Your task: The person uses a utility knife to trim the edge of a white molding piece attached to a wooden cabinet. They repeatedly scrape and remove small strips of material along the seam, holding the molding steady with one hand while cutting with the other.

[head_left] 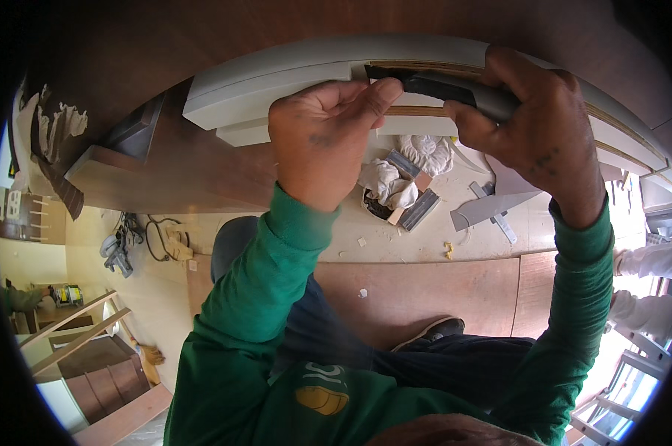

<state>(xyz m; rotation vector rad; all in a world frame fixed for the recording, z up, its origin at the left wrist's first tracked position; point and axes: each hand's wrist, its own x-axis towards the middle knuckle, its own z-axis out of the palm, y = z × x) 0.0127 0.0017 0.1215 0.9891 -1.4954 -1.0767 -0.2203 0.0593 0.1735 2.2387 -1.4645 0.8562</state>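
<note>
1. Grey-handled, with a black front end, the cutting tool (444, 88) lies along the edge of the white laminated panel (276, 82) in the upper centre of the frame, its tip pointing toward the left of the frame.
2. Around the grey handle the right hand (533, 130) is wrapped in the upper right, fingers curled tight over it, thumb underneath.
3. At the tool's black tip the left hand (325, 137) sits with fingers folded together, the thumb (377, 95) pressed against the tip and the panel edge.
4. Brown layered core (425, 67) shows along the panel edge just above and below the tool.
5. Below the hands, on the pale floor at centre, lie crumpled white rags (392, 186), with a grey offcut (492, 208) to their right.
6. Wooden stairs (105, 379) show in the lower left.
</note>
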